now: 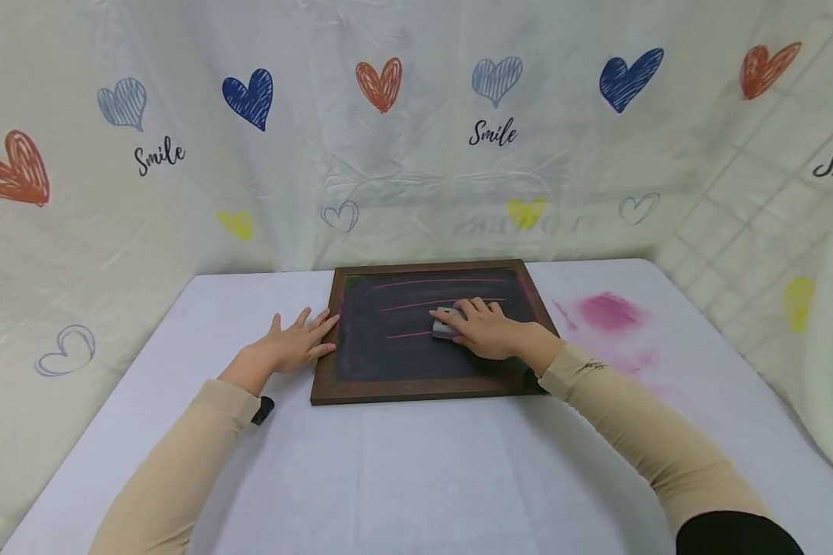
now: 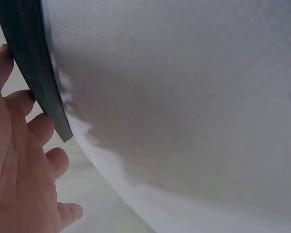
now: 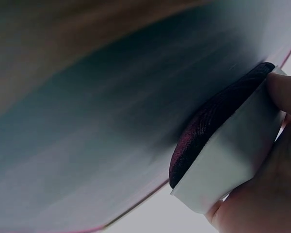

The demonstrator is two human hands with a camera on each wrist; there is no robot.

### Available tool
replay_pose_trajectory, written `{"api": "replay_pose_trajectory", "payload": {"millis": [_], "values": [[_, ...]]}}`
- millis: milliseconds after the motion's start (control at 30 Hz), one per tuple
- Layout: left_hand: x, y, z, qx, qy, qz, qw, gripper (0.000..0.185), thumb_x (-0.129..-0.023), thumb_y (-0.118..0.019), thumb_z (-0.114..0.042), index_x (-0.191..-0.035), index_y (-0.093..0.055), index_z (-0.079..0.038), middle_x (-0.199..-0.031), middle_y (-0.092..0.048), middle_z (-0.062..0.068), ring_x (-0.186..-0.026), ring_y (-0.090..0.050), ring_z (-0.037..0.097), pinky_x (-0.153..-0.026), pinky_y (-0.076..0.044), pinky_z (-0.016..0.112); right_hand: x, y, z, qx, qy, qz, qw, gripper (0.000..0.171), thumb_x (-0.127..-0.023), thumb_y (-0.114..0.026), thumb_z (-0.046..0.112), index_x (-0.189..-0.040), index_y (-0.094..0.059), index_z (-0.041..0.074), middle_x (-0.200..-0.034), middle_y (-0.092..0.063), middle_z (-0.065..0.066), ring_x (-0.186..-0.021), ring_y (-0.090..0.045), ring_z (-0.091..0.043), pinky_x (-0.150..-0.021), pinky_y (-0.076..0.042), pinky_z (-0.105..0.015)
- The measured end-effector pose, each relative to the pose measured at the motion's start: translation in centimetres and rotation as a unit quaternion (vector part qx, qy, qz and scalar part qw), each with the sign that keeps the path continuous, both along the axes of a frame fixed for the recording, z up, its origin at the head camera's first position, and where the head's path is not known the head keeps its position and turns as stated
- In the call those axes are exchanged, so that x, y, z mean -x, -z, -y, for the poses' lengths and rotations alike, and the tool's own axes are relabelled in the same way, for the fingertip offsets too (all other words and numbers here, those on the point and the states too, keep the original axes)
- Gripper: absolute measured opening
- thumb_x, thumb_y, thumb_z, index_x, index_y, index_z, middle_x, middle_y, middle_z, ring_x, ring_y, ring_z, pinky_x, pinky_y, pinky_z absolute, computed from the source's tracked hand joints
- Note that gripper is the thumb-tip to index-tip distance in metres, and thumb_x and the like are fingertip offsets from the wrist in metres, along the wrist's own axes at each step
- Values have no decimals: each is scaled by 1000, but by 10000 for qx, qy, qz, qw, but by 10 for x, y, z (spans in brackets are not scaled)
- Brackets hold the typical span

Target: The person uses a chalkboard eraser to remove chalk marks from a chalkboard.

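Note:
A blackboard point(image 1: 403, 358) with a brown wooden frame lies on the table, and pink chalk lines point(image 1: 444, 303) run across it. My right hand point(image 1: 489, 331) grips a grey chalkboard eraser point(image 1: 443, 329) at the right end of the lowest line. In the right wrist view the eraser point(image 3: 228, 150) shows a dark felt pad with pink dust, facing the board surface. My left hand point(image 1: 291, 344) has its fingers spread, with the fingertips touching the frame's left edge. The left wrist view shows those fingers point(image 2: 26, 145) against the side of the frame point(image 2: 36, 63).
A white cloth covers the table point(image 1: 389, 470). Pink chalk dust point(image 1: 611, 311) stains the cloth right of the board. Behind and at the sides hangs a white curtain point(image 1: 430, 169) printed with hearts and the word Smile.

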State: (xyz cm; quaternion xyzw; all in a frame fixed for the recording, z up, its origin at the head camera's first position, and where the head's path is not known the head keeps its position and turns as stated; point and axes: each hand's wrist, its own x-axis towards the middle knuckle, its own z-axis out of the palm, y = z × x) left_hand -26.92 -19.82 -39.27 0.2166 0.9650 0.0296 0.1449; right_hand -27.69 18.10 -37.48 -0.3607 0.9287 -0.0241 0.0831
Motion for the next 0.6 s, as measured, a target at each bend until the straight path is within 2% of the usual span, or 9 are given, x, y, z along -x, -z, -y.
{"api": "replay_pose_trajectory", "payload": {"millis": [367, 600], "values": [[0, -2, -2, 42, -16, 30, 10000, 72, -110, -39, -49, -166, -13, -13, -171, -10, 15, -155, -4, 44, -112, 3, 77, 5, 3, 44, -254, -133, 26, 9996, 61, -112, -46, 29, -166, -19, 25, -157, -31, -21, -139, -33, -39, -100, -35, -54], [2, -3, -1, 67, -18, 54, 10000, 71, -110, -38, -50, -166, -14, -13, -171, -10, 16, -154, -3, 44, -111, 3, 77, 0, 3, 89, -489, -47, 89, 9988, 61, -112, -43, 33, -166, -16, 31, -160, -29, -16, -145, -29, -35, -111, -30, -56]]}}
